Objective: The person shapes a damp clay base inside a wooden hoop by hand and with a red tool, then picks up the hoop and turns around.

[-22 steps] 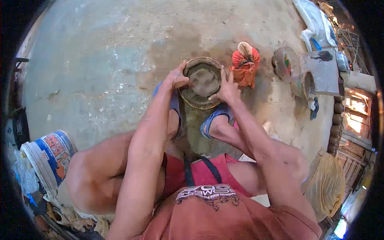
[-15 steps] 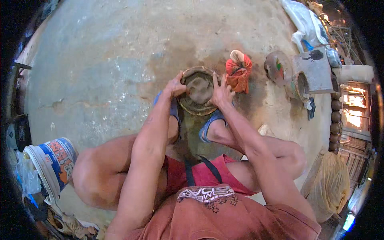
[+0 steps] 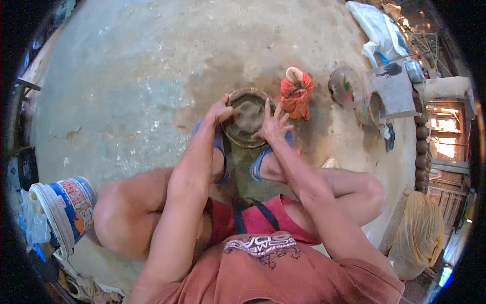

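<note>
A round, shallow brown bowl with wet, grey-brown, mud-like matter inside rests on the floor between my blue-sandalled feet. My left hand grips its left rim, thumb over the inner side and fingers around the outside. At the right rim, my right hand is spread, its thumb and forefinger reaching over the inside and its other fingers apart. Nothing else shows in that hand. Just right of the bowl stands a red cloth bundle, tied near the top, with a pale round end sticking up.
Farther right are a dark round mud-smeared piece, a round container and a grey board. A white and blue bucket stands by my left knee. At the right lies a yellowish sack. The concrete floor has damp patches.
My right hand's fingers have spread, and its thumb has shifted farther over the bowl's inside. My left hand stays at the left rim. The whole view has shifted slightly.
</note>
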Demonstrator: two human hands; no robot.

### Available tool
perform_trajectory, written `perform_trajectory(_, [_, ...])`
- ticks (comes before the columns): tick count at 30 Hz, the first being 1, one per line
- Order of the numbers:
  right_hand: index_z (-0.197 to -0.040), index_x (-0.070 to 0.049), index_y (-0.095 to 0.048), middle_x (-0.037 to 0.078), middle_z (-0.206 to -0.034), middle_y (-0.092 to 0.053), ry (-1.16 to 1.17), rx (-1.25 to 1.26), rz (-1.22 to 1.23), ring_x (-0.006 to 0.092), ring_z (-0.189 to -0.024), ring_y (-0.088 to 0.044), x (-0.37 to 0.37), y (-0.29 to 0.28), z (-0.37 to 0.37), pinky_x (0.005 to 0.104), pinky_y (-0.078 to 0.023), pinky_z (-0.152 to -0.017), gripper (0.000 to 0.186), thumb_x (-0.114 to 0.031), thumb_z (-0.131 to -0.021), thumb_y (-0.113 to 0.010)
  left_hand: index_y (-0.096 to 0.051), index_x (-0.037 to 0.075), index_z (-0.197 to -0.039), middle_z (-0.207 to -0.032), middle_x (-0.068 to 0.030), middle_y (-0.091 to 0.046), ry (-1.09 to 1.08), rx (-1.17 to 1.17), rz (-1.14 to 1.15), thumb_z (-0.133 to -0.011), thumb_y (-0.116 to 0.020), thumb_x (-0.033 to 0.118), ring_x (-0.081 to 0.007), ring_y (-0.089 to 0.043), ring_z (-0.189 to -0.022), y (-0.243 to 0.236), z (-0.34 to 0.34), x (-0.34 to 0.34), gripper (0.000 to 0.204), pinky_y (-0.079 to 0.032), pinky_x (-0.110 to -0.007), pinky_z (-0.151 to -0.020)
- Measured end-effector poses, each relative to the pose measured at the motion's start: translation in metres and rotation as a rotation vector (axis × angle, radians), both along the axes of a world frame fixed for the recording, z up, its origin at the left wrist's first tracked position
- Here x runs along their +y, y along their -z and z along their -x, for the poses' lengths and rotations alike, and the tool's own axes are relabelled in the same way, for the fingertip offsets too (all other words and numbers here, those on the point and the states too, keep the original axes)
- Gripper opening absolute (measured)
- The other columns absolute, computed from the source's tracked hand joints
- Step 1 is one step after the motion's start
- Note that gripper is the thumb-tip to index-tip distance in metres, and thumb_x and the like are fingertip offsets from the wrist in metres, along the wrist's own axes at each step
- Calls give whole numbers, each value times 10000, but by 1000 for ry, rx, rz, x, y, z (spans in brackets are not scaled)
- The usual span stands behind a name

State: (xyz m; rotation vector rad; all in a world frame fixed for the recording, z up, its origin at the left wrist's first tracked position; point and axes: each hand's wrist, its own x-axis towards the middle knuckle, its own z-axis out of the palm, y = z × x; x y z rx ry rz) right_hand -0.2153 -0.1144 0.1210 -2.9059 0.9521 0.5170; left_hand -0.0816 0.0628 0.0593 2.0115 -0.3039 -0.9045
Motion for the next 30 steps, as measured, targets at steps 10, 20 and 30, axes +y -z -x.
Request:
perform_trajectory(10, [-1667,-305,25,175,-1731,2,197,-33,-106,545,-1543,-64,6,2,27,819,-192,-1115,1557,-540,-512,-992,-518,87,-1485,-1434,-186,-616,117,55,38,-681,-763,309,-356,-552,-1355,7,1,-23,870,-442,-399,-1125])
perform_trajectory(20, [-1667,-296,-5,158,-1729,-2,301,-85,-156,532,-1547,-77,38,-8,20,811,-194,-1121,1518,-589,-533,-971,-477,58,-1524,-1233,-136,-710,30,-5,60,-685,-739,212,-260,-649,-1133,-1,-2,-2,893,-501,-369,-994])
perform_trajectory(30, [-1661,-187,-116,200,-1719,-50,420,-354,-285,494,-1534,-211,5,-20,45,670,-250,-1201,1275,-336,-686,-923,-29,199,-1670,-1673,-287,-203,253,-346,-69,-382,-1029,337,-412,-284,-1533,-2,27,-8,1637,-354,-464,-1217])
